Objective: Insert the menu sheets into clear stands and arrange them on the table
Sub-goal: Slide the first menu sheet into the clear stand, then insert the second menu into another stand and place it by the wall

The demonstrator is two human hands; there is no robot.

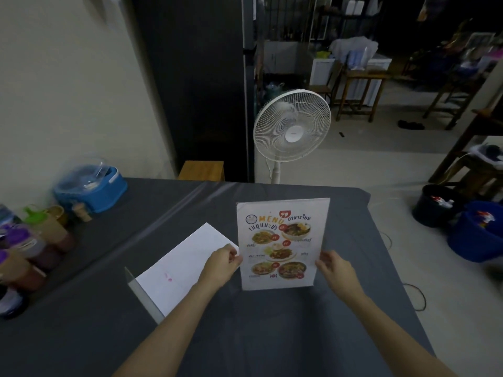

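grey cloth covers the bench (272, 336). my left hand (221, 263) and right hand (336, 268) pinch the side edges of the menu stand (283, 243), upright near the middle, printed sheet facing me. a second clear stand (177, 268) lies flat just left of it. bottles (35, 240) and a blue container (89, 187) line the left edge; a white fan (292, 125) stands on the floor beyond the bench.

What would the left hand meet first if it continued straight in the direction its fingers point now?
The left hand points right, so it would first meet the menu stand, whose left edge it already touches. Depth is hard to judge.
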